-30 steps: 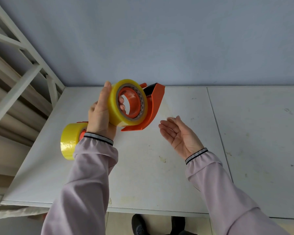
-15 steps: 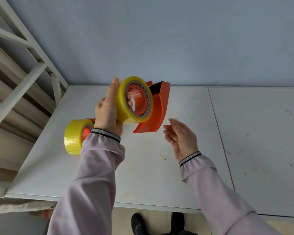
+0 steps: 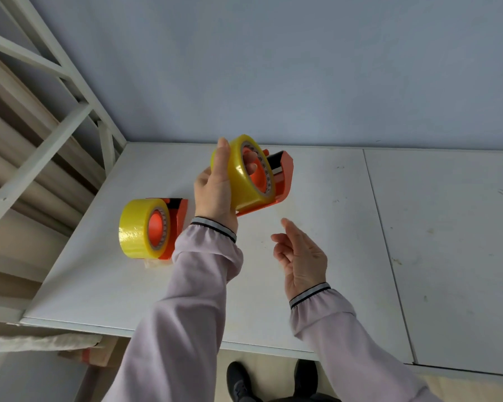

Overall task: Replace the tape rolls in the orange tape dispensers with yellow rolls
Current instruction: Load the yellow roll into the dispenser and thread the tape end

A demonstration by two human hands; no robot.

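Note:
My left hand (image 3: 215, 190) holds an orange tape dispenser (image 3: 283, 181) above the white table (image 3: 317, 271), thumb along the outside of the yellow roll (image 3: 240, 181) mounted on its hub, fingers through the core. My right hand (image 3: 301, 256) hovers below and to the right of it, empty, with fingers loosely curled and the index finger raised. A second orange dispenser (image 3: 178, 224) carrying another yellow roll (image 3: 138, 229) lies on the table to the left, beside my left sleeve.
A white metal frame (image 3: 55, 117) with beige rolls behind it stands along the table's left side. A seam (image 3: 384, 242) divides the table into two panels. The blue-grey wall rises behind. My shoes show under the front edge.
My left hand has turned the dispenser so the roll's outer face points toward me. My right hand has dropped lower, rotated back-side up and curled its fingers.

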